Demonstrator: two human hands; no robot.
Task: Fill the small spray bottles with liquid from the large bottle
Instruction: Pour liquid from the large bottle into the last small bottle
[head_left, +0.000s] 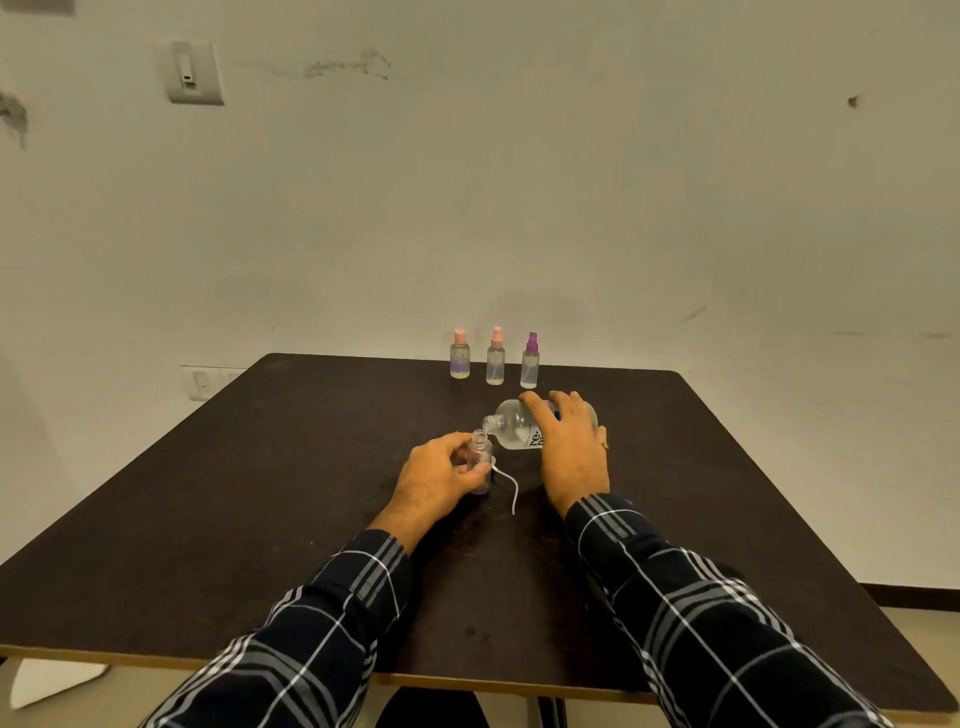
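Head view puts the task near its last stretch, as a judgement. Three capped spray bottles (495, 358) stand in a row at the far edge of the surface (311, 467), toward 12 o'clock. They seem to hold clear liquid, so they read as done.

A fourth small bottle (481, 460) stands uncapped near the middle of the surface. The left hand (436, 480) has its fingers and thumb curled round the bottle's body from the 9 o'clock side and steadies it upright, with its long axis vertical and its open neck upward. How full it is cannot be told. A white dip tube (516, 491) lies on the surface just beside it at 4 o'clock, so its sprayer is off.

The right hand (566, 447) grips the large bottle (511, 428) from above, fingers wrapped over its body. That bottle lies almost level, with its long axis running from 3 o'clock to 9 o'clock. Its base is toward 3 and its uncapped mouth points to 9, dipped slightly and right at the small bottle's neck. No stream is visible.

What is likely left is finishing this fill and refitting the sprayer.
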